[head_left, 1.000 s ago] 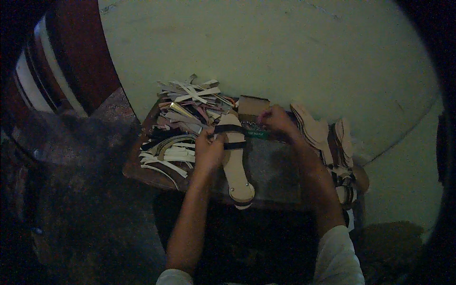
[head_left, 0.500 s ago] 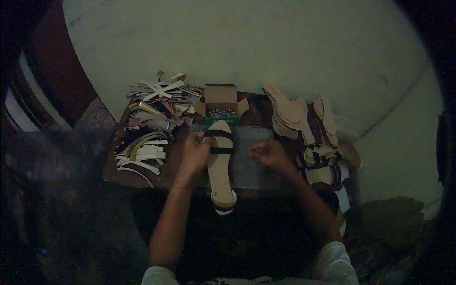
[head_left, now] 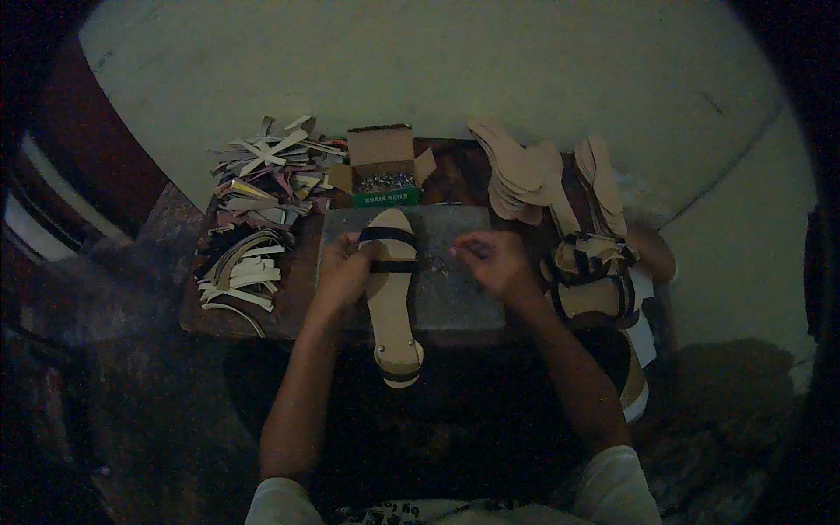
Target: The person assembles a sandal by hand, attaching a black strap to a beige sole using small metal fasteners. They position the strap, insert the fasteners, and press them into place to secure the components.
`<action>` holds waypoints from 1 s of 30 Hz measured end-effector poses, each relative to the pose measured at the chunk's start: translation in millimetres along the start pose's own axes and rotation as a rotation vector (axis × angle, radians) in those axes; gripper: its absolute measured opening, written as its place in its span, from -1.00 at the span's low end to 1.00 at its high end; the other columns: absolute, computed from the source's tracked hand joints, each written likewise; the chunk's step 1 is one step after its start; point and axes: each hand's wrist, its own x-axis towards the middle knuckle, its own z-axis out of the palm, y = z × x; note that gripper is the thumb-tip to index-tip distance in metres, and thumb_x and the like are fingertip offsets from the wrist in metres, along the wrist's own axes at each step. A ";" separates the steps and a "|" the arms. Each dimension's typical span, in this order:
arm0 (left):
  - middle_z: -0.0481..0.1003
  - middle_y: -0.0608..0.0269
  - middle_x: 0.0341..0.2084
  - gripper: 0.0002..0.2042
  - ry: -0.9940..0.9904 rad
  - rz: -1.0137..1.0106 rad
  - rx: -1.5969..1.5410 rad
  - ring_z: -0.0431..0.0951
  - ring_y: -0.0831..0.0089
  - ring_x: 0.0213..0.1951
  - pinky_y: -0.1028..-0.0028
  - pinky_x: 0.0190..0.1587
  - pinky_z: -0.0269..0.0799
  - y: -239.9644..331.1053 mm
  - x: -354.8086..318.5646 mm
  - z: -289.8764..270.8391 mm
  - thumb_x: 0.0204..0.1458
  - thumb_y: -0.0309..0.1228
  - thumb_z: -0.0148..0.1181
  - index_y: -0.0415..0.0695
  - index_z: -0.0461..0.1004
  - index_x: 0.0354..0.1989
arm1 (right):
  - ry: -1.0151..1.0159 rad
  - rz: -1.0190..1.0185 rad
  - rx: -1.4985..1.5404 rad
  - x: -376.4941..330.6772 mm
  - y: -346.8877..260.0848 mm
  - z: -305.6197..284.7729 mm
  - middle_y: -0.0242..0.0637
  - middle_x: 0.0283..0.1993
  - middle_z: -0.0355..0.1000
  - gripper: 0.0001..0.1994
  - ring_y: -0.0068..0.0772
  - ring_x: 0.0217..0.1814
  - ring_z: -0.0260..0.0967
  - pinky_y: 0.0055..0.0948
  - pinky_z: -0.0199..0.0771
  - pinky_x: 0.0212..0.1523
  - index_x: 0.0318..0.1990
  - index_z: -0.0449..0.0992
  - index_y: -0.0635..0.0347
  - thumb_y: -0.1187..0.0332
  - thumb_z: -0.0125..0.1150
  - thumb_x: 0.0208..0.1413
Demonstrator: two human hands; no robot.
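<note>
My left hand (head_left: 341,273) is closed on a beige sandal (head_left: 390,306) by its left edge near the two black straps. The sandal lies lengthwise, heel toward me, and its heel end reaches past the table's near edge. Two round metal studs show by the heel, with a dark band behind them. Across from it, my right hand (head_left: 499,262) has its fingertips pinched together; whatever is in them is too small to make out. Beside those fingertips, several tiny metal pieces (head_left: 438,265) lie scattered on a grey slab (head_left: 459,306), which is under the sandal's front part.
An open cardboard box (head_left: 385,194) of small metal pieces stands behind the slab. Strap strips (head_left: 249,262) are heaped at left. Beige sole shapes (head_left: 516,175) are stacked at far right, with black-strapped sandals (head_left: 595,293) nearer me, at the dark table's (head_left: 302,311) right edge.
The whole view has shifted, so the table sits slightly higher and further left. Tiny metal pieces now show on the slab beside my right fingertips. My left hand keeps its hold on the sandal.
</note>
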 end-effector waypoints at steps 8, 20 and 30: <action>0.55 0.08 -0.27 -0.63 -0.007 -0.021 0.024 0.56 0.38 -0.28 0.42 -0.20 0.49 9.0 -5.8 -0.1 0.04 -0.40 0.20 -0.35 0.37 -0.01 | -0.083 0.007 -0.167 -10.7 9.4 -2.8 -0.10 -0.22 0.55 -0.80 -0.13 -0.19 0.54 -0.28 0.52 -0.12 -0.23 0.61 0.24 0.37 0.33 -0.01; 0.55 0.12 -0.33 -0.72 -0.102 -0.079 -0.046 0.56 0.37 -0.33 0.42 -0.26 0.48 7.5 -11.4 11.0 0.03 -0.44 0.19 -0.30 0.43 -0.10 | -0.128 0.119 0.263 -2.9 2.6 -3.4 -0.24 -0.33 0.56 -0.81 -0.46 -0.27 0.51 -0.41 0.51 -0.21 -0.24 0.58 0.28 0.32 0.27 0.12; 0.54 0.20 -0.34 -0.73 -0.182 -0.088 -0.042 0.54 0.40 -0.35 0.42 -0.28 0.46 5.8 -18.1 17.5 0.04 -0.39 0.20 -0.23 0.44 -0.12 | -0.275 0.142 0.738 -10.4 -24.4 -17.3 -0.29 -0.39 0.48 -0.86 -0.49 -0.38 0.41 -0.50 0.39 -0.35 -0.25 0.51 0.29 0.37 0.16 0.21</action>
